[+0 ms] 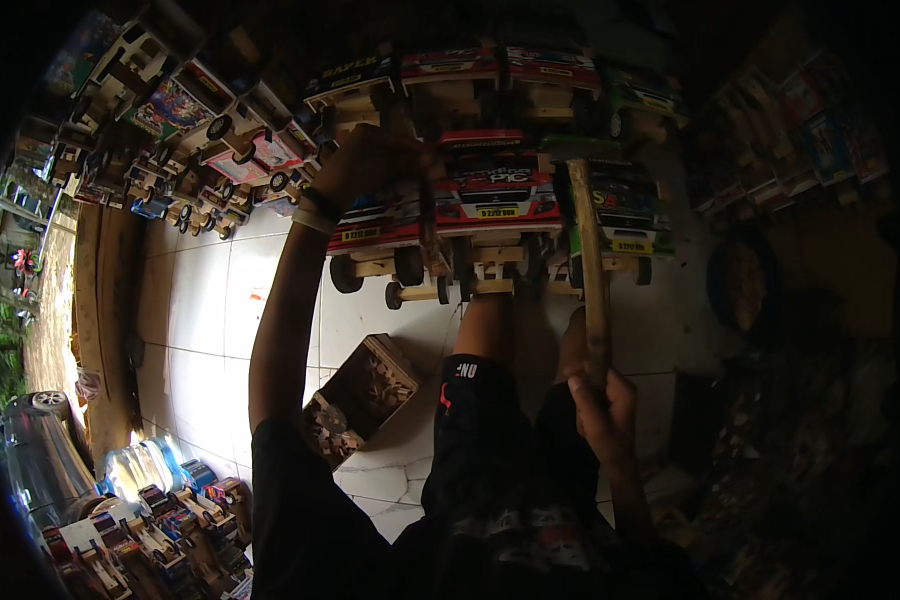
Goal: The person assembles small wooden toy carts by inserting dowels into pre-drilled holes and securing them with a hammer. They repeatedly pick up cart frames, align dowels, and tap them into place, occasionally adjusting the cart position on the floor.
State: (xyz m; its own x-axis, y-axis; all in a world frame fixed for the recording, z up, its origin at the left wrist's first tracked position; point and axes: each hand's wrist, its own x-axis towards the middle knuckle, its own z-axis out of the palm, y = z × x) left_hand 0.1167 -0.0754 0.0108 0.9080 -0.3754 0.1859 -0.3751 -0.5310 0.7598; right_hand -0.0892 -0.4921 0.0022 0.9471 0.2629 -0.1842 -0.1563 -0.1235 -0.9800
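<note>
Floor [195,300]: where light falls, glossy pale tiling.
Red truck [495,195]: boxy, flat-fronted, near the left hand [365,165].
Box [397,360]: open, wooden, holding rough scraps [370,382].
Stick [591,270]: long, straight, wooden.
Right hand [607,408]: fingers clamped around the lower end.
Left hand: bent; too dark to tell whether fingers are apart.
Wheels [409,266]: round, black.

A long wooden handle [590,260] is gripped near its lower end by the right hand [607,412] and is held upright in front of a green-trimmed toy bus [625,215]. The left hand [365,165] is raised at the row of toy vehicles, near a red-fronted toy bus [495,190]; whether anything is gripped by it cannot be told. On the tiled floor [270,260], an open box [395,362] is filled with small pieces. More toy vehicles [165,530] are crowded at lower left, beside a clear blue-tinted jug [142,468].
</note>
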